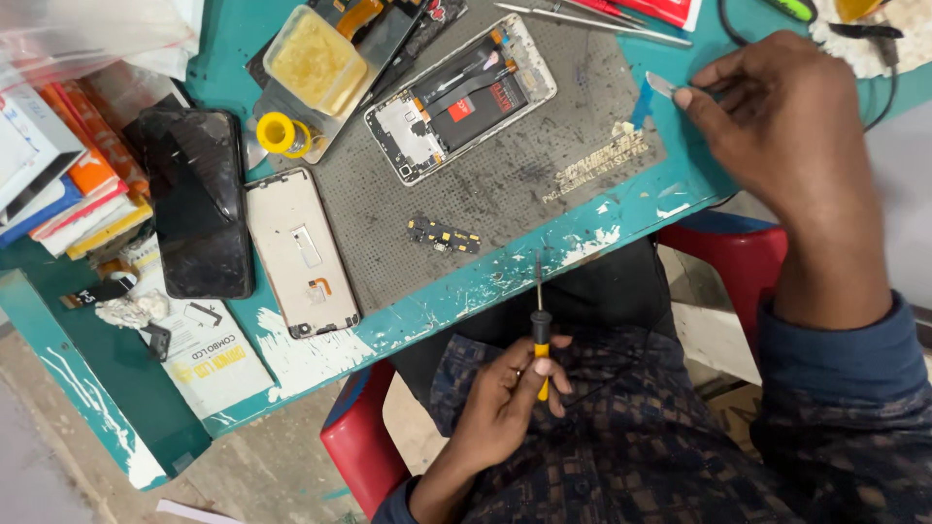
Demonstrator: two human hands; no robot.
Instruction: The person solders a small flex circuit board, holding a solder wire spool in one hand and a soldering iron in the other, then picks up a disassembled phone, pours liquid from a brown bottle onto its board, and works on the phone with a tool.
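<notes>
Item: left hand (pixel 510 388), held low over the lap below the table edge, fingers curled shut around a small screwdriver (pixel 540 325) with a black and yellow handle; the thin shaft is pointed up toward the table edge

Item: right hand (pixel 786 126), raised over the far right of the table, thumb and forefinger pinched on a small flat metal blade tool (pixel 662 85); the remaining fingers are loosely bent. A strip of blue tape (pixel 642 103) is seen just beside the blade tip

Item: teal table (pixel 505 281), paint chipped white along the near edge

Item: grey work mat (pixel 515 175), laid on the table centre

Item: opened phone (pixel 461 97), white frame, internals exposed, a red patch at its middle, set at a tilt on the upper part of the mat

Item: small circuit board (pixel 444 236), black with gold contacts, lying alone on the mat near its lower edge

Item: phone back frame (pixel 301 252), pale, laid partly on the mat's left edge, just beside a black phone (pixel 199 204) with a cracked glossy face

Item: yellow solder spool (pixel 282 134), near the top of the back frame

Item: clear plastic box (pixel 316 60) with yellowish contents, above the spool

Item: tweezers (pixel 592 19), at the top of the mat, well apart from both hands

Item: stack of small boxes (pixel 68 165), at the left of the table

Item: red stool (pixel 364 442), seen under the person's lap
</notes>
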